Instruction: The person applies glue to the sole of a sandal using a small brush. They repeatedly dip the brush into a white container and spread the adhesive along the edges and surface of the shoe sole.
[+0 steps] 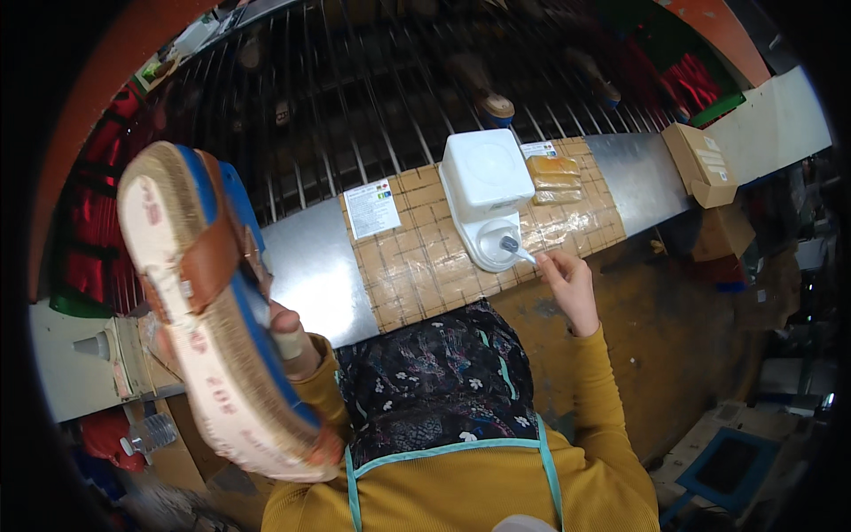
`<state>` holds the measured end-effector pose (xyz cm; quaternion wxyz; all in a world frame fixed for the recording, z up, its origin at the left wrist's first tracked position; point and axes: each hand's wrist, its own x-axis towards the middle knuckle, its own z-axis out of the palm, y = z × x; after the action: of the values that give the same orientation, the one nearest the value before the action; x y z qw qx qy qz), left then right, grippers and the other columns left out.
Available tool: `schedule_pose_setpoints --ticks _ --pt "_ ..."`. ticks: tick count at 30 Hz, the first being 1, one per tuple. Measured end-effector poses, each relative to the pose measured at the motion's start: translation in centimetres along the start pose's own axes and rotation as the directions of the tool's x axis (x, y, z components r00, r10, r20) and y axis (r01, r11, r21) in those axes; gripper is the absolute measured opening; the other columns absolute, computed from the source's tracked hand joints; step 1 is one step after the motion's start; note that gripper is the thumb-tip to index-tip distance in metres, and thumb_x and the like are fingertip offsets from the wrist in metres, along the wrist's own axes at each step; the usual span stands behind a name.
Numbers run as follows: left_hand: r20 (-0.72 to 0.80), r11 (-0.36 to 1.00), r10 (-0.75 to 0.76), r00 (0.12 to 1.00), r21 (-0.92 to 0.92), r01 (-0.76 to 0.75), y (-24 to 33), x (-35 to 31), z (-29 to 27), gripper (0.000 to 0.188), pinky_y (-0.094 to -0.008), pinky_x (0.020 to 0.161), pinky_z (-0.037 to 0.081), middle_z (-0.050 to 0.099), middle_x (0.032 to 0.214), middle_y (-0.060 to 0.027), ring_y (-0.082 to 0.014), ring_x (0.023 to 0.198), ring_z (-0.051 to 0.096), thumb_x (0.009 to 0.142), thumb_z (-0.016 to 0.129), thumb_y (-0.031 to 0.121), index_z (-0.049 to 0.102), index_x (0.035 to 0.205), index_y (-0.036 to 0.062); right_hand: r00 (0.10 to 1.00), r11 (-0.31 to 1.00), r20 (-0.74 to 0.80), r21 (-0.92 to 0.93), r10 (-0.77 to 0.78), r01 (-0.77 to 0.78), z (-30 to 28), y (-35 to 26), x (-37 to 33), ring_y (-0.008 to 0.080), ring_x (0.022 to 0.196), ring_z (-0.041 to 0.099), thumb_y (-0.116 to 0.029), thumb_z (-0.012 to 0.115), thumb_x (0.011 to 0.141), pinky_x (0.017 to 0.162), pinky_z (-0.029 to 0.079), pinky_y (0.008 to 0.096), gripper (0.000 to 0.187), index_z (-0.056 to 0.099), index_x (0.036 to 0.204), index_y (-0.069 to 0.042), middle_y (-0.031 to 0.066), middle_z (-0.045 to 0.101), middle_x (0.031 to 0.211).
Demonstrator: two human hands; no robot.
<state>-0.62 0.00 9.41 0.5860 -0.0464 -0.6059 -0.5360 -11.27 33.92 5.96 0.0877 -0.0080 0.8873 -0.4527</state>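
My left hand (291, 337) holds up a sandal (191, 293) at the left, its pale, marked sole turned toward me. The sandal has brown leather straps and is fitted on a blue shoe last (253, 341). Most of the left fingers are hidden behind it; the thumb shows, with a pale wrap round it. In my right hand (572, 285), a small brush (523, 254) with a light handle is pinched between the fingertips. Its dark head is in the round cup at the front of a white dispenser (487, 177).
The dispenser stands on a tape-covered cardboard sheet (408, 275) over a metal bench. Yellowish wrapped blocks (555, 180) sit right of it, a printed label (372, 208) left. Behind runs a rack of metal bars (355, 106) bearing other shoes. A cardboard box (700, 164) is at the right.
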Motion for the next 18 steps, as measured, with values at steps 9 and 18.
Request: schedule_pose_setpoints --ticks 9,18 --pt "0.178 0.991 0.070 0.982 0.100 -0.089 -5.7 -6.4 1.1 0.070 -0.0440 0.100 0.050 0.017 0.154 -0.0248 -0.0398 0.136 0.037 0.080 0.077 0.027 0.040 0.139 0.0163 0.906 0.925 -0.218 0.034 -0.363 0.379 2.6 -4.0 -0.7 0.0114 0.073 0.057 -0.011 0.074 0.083 0.076 0.038 0.0270 0.012 0.074 0.093 -0.006 0.0010 0.065 0.079" --pt "0.274 0.524 -0.607 0.746 -0.567 0.636 -3.3 -4.4 2.8 0.064 -0.0445 0.093 0.054 0.028 0.146 -0.0323 -0.0427 0.123 0.050 0.085 0.064 0.019 0.031 0.140 0.0145 0.675 0.586 -0.250 0.347 -0.695 0.732 6.5 -14.9 -2.5 0.0070 0.072 0.055 -0.001 0.075 0.080 0.059 0.046 0.0187 0.020 0.075 0.100 -0.005 0.0068 0.053 0.105"
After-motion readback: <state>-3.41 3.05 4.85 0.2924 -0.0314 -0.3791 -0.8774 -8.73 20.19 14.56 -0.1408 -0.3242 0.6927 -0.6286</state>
